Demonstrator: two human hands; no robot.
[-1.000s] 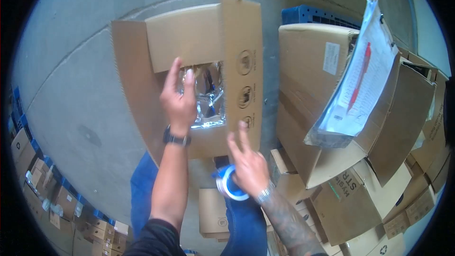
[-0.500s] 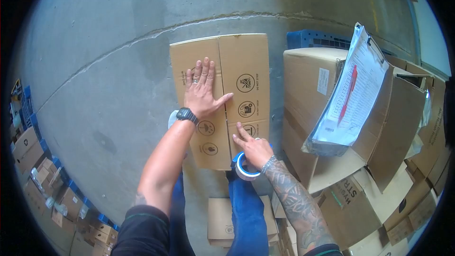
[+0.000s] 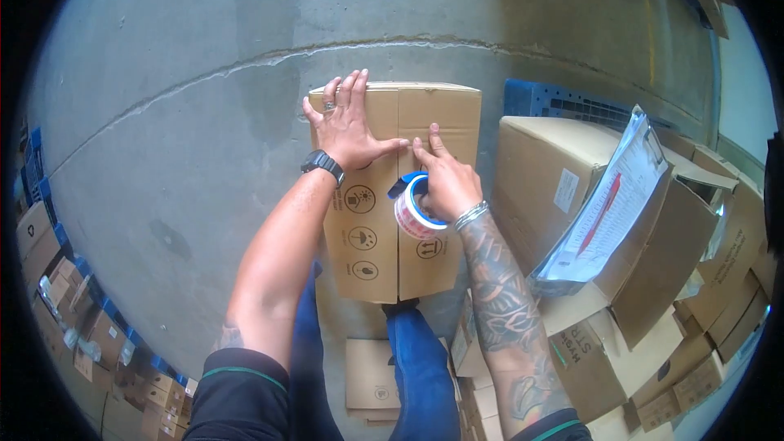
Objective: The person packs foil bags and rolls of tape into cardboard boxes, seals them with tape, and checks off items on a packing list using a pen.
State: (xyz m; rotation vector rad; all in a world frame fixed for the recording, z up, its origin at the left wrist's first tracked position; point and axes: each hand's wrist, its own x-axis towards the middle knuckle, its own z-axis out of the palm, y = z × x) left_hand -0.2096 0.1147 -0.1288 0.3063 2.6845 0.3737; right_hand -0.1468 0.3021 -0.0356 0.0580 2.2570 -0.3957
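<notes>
A brown cardboard box (image 3: pixel 367 220) with printed handling symbols is in front of my legs, its two top flaps folded together at a central seam. My left hand (image 3: pixel 349 126) lies spread on the left flap near the far edge, its thumb reaching the seam. Just right of the seam, my right hand (image 3: pixel 445 175) holds a roll of packing tape (image 3: pixel 416 219) with a blue core and red print. Its index and middle fingers stretch forward on the right flap, close to my left thumb. Part of the roll is hidden behind the right hand.
To the right stands a large open carton (image 3: pixel 531 180) with a clipboard of papers (image 3: pixel 616 200) and a red pen (image 3: pixel 600 216) on it. A blue pallet (image 3: pixel 555 102) lies behind. More cartons fill the right side, and pallets with boxes (image 3: pixel 106 335) line the lower left.
Both hands have moved forward along the box toward its far edge. The tape roll has moved up with my right hand and now sits over the right flap. The camera view has shifted slightly.
</notes>
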